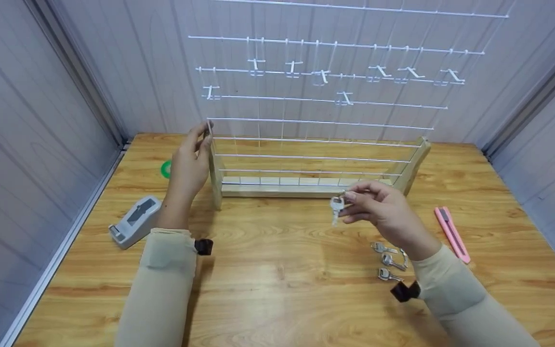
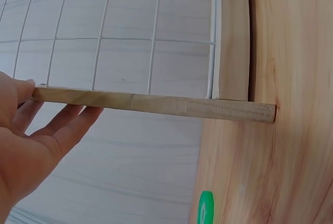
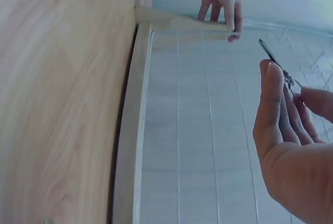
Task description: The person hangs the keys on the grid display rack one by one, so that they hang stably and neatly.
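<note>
My left hand (image 1: 191, 164) grips the upper end of the wooden side post (image 2: 156, 104) of a white wire grid rack (image 1: 316, 121). In the left wrist view its fingers lie along one face of the post. In front of the rack's lower right, my right hand (image 1: 387, 212) pinches a silver key (image 1: 336, 204) by its small ring, between thumb and fingertips. The key hangs blade down in the head view, apart from the grid. On the table below that hand lie several more silver keys (image 1: 391, 261), some partly behind the wrist.
White hooks (image 1: 323, 76) hang on the grid's upper wires. A pink box cutter (image 1: 452, 235) lies on the table at right. At left stand a grey tape dispenser (image 1: 135, 221) and a green ring-shaped roll (image 1: 165, 168). Pale panels enclose the wooden table (image 1: 268, 294).
</note>
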Available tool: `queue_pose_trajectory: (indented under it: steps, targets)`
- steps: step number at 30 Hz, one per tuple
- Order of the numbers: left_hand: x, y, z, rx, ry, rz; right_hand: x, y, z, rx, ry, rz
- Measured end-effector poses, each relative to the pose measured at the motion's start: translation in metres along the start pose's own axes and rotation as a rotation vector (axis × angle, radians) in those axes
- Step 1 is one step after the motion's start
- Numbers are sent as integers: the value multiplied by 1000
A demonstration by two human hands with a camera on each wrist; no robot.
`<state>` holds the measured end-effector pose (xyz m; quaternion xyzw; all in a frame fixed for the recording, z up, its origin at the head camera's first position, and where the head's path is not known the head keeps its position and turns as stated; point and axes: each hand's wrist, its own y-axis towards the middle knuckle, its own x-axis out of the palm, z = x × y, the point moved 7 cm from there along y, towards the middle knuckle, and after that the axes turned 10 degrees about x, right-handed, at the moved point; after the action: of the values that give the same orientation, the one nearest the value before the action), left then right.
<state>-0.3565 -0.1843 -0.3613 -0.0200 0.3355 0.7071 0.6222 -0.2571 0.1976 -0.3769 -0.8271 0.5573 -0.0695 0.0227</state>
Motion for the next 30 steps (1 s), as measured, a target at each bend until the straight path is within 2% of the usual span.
queue_pose_trajectory:
  steps: [12, 19, 30]
  targets:
    - [-1, 1, 1, 7, -21, 8, 75, 51, -38, -3, -5, 8]
    - [-3, -2, -3, -14, -34, 23, 117, 78, -68, -103, -47, -52]
    - [-2, 0, -1, -29, -39, 15, 163, 111, -108, -220, -104, -71]
